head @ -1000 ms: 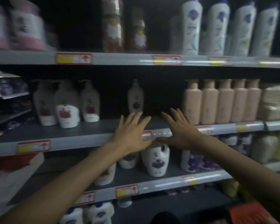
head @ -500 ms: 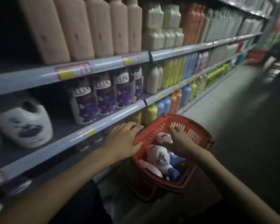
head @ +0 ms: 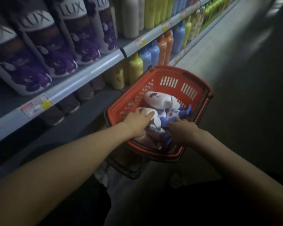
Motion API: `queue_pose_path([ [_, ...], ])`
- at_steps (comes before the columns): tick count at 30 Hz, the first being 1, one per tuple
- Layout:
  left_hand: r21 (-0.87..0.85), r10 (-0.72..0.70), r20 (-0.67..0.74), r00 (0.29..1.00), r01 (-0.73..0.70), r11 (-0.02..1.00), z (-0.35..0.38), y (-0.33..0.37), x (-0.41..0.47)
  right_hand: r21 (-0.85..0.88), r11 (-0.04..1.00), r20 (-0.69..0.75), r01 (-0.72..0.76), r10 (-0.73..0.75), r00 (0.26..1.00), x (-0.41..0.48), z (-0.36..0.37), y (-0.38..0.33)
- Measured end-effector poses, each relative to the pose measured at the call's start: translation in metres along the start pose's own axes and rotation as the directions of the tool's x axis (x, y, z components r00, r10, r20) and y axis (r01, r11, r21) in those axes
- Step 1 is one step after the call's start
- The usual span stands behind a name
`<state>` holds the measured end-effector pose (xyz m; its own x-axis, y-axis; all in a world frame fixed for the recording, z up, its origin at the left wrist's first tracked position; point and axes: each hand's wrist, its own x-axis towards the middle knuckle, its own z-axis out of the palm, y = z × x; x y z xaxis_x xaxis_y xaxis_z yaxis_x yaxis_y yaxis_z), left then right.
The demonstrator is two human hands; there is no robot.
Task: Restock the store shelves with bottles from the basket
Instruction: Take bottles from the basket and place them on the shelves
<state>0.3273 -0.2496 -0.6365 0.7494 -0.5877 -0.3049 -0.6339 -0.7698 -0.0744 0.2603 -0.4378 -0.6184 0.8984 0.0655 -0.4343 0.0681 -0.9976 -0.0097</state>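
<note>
- Reaching into the red basket (head: 194, 80) on the aisle floor, both hands are down among the bottles, which lie on their sides in a loose heap.
- Left hand (head: 137, 121) lies over the white bottle (head: 149, 112) at the basket's near-left corner, fingers curved round its rounded body.
- Right hand (head: 181, 129) is at the near-right edge, against the blue-capped bottles (head: 170, 116). Its fingertips are hidden, so I cannot tell whether it grips one or only touches.
- A second white flask (head: 158, 99) rests nearer the basket's far wall, untouched.
- Handling, as a judgement: these look like full plastic pump bottles, so fairly heavy, stiff-walled, and smooth enough to slip. They should not break, but a pump head could snag or snap against its neighbours.
- Best hold is likely round the waist of the body, thumb opposite fingers, not by the pump.
- The heap may shift as one bottle lifts out, so a straight upward pull seems safest.
- Shelf edge (head: 88, 75) to the left carries purple LUX bottles (head: 55, 51) standing upright, just beside the basket.
</note>
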Motion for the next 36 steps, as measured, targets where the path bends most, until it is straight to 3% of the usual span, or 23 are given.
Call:
queue_pose_path([
  [10, -0.204, -0.005, -0.069, 0.998, -0.009, 0.979, 0.004, 0.006, 0.044, 0.058, 0.998, 0.094, 0.008, -0.013, 0.995, 0.007, -0.004, -0.01],
  [14, -0.346, -0.109, -0.104, 0.989, 0.066, 0.936, 0.002, 0.005, 0.045, 0.084, 0.996, 0.123, 0.024, -0.034, 0.992, 0.007, -0.008, -0.012],
  [17, -0.514, -0.259, -0.143, 0.955, 0.152, 0.844, 0.003, -0.002, 0.04, 0.052, 0.998, 0.106, 0.041, -0.046, 0.993, 0.007, -0.014, -0.013],
  [20, -0.782, -0.484, -0.156, 0.861, 0.191, 0.593, -0.011, -0.007, 0.029, 0.037, 0.999, 0.05, 0.037, -0.039, 0.998, 0.007, -0.019, -0.013],
  [22, -0.897, -0.62, -0.041, 0.784, 0.245, 0.369, -0.03, -0.008, 0.021, 0.055, 0.998, -0.001, 0.018, -0.018, 1.0, 0.006, -0.022, -0.014],
  [24, -0.957, -0.665, 0.1, 0.74, 0.255, 0.139, -0.046, -0.01, 0.013, 0.097, 0.995, -0.081, 0.017, -0.009, 0.997, 0.006, -0.026, -0.017],
  [27, -0.977, -0.605, 0.205, 0.769, 0.12, -0.177, -0.071, -0.012, -0.007, 0.236, 0.971, -0.183, 0.043, 0.001, 0.983, 0.006, -0.033, -0.028],
  [30, -0.945, -0.538, 0.244, 0.807, 0.072, -0.32, -0.093, -0.018, -0.034, 0.415, 0.908, -0.308, 0.059, 0.079, 0.948, 0.007, -0.04, -0.044],
  [32, -0.936, -0.486, 0.247, 0.838, 0.078, -0.342, -0.105, -0.021, -0.051, 0.508, 0.859, -0.429, 0.07, 0.182, 0.885, 0.008, -0.043, -0.05],
  [34, -0.968, -0.462, 0.198, 0.864, 0.099, -0.23, -0.112, -0.025, -0.064, 0.628, 0.769, -0.437, 0.121, 0.219, 0.872, 0.006, -0.046, -0.05],
  [36, -0.989, -0.429, 0.134, 0.893, 0.095, -0.111, -0.117, -0.03, -0.076, 0.801, 0.555, -0.382, 0.227, 0.18, 0.906, 0.001, -0.05, -0.051],
])
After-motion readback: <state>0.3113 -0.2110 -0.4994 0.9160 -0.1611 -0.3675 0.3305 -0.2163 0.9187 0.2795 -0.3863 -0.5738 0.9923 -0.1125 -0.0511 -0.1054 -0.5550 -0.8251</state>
